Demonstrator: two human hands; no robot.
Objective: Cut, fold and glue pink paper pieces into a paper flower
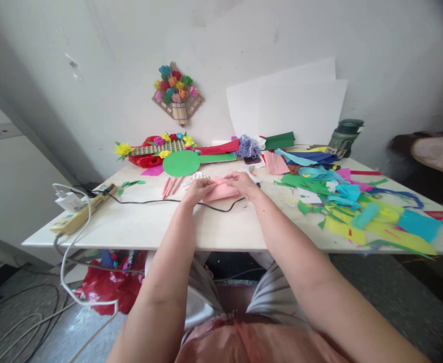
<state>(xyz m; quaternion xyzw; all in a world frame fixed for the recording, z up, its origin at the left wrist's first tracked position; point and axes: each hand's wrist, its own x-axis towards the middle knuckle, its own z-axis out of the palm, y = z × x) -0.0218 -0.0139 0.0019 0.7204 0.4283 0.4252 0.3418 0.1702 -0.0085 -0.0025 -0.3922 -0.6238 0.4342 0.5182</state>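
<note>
Between my two hands, low over the white table, is a piece of pink paper (223, 190). My left hand (201, 189) pinches its left end, and my right hand (243, 183) has the upper right edge between thumb and fingers. Several thin rolled pink paper sticks (172, 186) lie just left of my left hand. Small white bits (198, 176) sit behind it, partly hidden. A black cord (149, 202) runs across the table and passes by the lower edge of the pink paper.
A yellow power strip (81, 214) with a white charger lies at the left. Behind my hands is a green paper disc (181, 163) with a strip. Coloured paper scraps (353, 201) cover the right side, and a dark bottle (345, 137) stands at the back right.
</note>
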